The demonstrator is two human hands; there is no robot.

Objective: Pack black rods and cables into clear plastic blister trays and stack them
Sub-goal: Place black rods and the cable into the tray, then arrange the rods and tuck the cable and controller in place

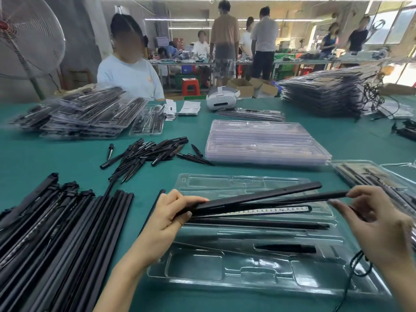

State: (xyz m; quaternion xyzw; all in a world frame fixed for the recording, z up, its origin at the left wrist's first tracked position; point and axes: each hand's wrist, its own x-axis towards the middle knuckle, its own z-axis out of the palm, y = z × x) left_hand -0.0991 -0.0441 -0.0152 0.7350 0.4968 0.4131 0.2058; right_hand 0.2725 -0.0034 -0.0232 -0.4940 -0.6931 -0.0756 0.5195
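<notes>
Black rods (258,198), several bunched together, run with their long axis from nine o'clock to three o'clock above the open clear blister tray (225,273), parallel to its long channels. The left hand (166,218) grips their nine o'clock ends, fingers curled round the bundle, and the right hand (373,224) pinches one rod's tip at three o'clock. One rod shows an LED strip (265,211). A short black piece (286,248) already lies in a channel nearer six o'clock. Lowering them straight down looks sufficient.
</notes>
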